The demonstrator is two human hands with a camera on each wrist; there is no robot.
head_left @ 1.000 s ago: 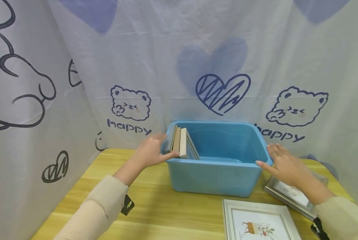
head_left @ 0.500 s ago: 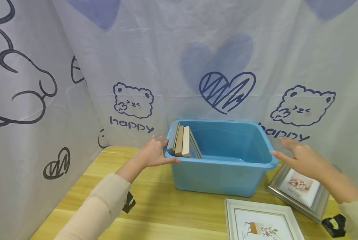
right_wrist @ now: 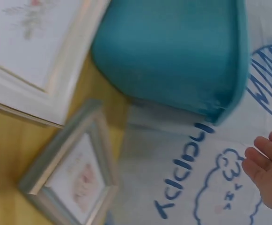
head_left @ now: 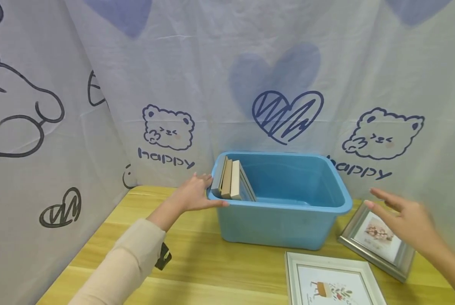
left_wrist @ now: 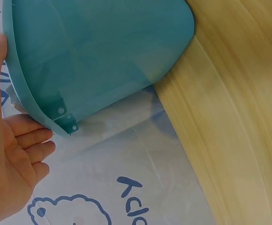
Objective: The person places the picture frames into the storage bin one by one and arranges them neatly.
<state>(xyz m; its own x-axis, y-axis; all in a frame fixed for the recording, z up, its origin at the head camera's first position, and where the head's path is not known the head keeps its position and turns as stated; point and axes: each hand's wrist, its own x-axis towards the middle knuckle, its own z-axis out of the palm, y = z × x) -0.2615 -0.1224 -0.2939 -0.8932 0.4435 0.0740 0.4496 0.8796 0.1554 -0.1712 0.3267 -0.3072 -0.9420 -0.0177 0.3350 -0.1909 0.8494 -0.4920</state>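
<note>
A blue plastic bin (head_left: 273,224) stands on the table. My left hand (head_left: 193,194) rests against its left front corner, the thumb stretched along the front rim and the fingers at the left side. In the left wrist view, that hand's fingers (left_wrist: 41,152) lie loosely beside the rim. Inside the bin, several picture frames (head_left: 230,180) stand on edge at the left end. My right hand (head_left: 412,224) hovers at the right, holding nothing, over a silver picture frame (head_left: 380,237) lying face up. That frame also shows in the right wrist view, below the hand's level.
A white picture frame (head_left: 332,279) with a floral print lies face up in front of the bin's right side. Wood-grain boards form the table (head_left: 197,271). A printed white curtain (head_left: 220,84) hangs behind and at the left.
My right hand has come off the bin's right rim and moved right, to above the silver picture frame. My left hand has stayed at the bin's left corner.
</note>
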